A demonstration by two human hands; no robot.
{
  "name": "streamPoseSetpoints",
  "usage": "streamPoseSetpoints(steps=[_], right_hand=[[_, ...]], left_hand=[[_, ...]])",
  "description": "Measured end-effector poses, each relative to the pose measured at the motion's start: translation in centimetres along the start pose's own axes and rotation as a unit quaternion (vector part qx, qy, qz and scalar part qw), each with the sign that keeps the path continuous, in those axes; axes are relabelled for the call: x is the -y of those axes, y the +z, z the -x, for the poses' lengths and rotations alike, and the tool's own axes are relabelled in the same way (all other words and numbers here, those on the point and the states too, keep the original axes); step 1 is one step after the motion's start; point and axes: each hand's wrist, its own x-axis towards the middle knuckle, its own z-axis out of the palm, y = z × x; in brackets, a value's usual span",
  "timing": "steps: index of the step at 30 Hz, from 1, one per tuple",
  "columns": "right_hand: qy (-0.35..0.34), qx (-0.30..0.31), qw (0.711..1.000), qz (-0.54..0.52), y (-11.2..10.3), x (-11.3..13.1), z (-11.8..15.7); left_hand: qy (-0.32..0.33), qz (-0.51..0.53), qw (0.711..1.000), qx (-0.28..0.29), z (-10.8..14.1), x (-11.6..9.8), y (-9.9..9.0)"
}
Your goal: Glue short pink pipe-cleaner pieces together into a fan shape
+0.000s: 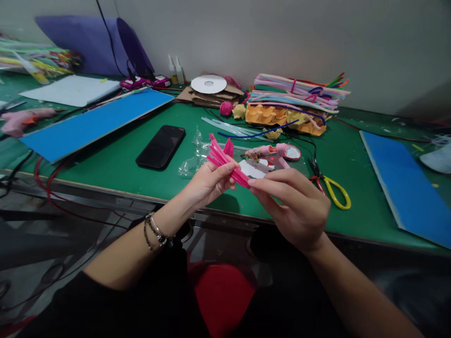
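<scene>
A bundle of bright pink strips (219, 156) is held in the air over the front part of the green table. My left hand (213, 180) pinches it near the middle between thumb and fingers, and the strips fan out at the upper left. At the lower right end of the bundle, the thumb and fingertips of my right hand (296, 202) close on the pink pieces. Just behind the hands lie a pink glue gun (268, 151), a white piece of paper (255, 170) and crumpled clear plastic (192, 162).
The green table (116, 171) bears a black phone (161, 146), blue boards (98, 123) (405, 183), yellow-handled pliers (337, 192) and an orange egg tray (268, 115) under colored pipe cleaners (296, 94). Another pink glue gun (26, 119) lies far left.
</scene>
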Motion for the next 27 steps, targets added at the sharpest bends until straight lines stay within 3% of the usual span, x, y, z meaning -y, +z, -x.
streamPoseSetpoints(steps=[19,27], right_hand=[[0.008,0.013,1.000,0.009,0.10,0.11,-0.02],[0.064,0.013,0.997,-0.037,0.27,0.59,-0.12]], left_hand=[[-0.002,-0.011,1.000,-0.014,-0.03,0.12,-0.07],[-0.004,0.004,1.000,-0.025,0.00,-0.02,0.18]])
